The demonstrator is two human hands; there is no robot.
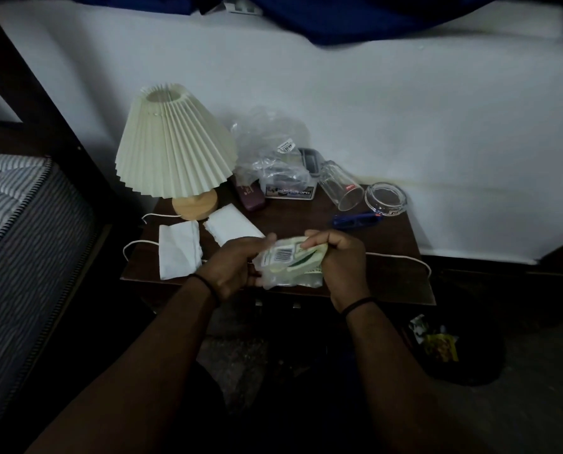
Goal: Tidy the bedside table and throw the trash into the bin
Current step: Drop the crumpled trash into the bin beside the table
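Note:
A crumpled green and clear plastic wrapper (290,262) with a barcode label is held over the front edge of the dark wooden bedside table (391,237). My left hand (237,267) grips its left side and my right hand (342,260) pinches its top right corner. Two torn white papers (178,253) (232,226) lie on the table's left half. A clear plastic bag (270,145) is heaped over a small box at the back. The dark bin (453,352) stands on the floor to the right, with colourful wrappers (437,342) inside.
A pleated cream lamp (172,142) stands at the table's back left, its white cord (401,258) running across the top. A tipped drinking glass (340,185), a glass ashtray (385,198), blue sunglasses (355,219) and a maroon case (249,194) also lie there. A striped mattress (21,224) is to the left.

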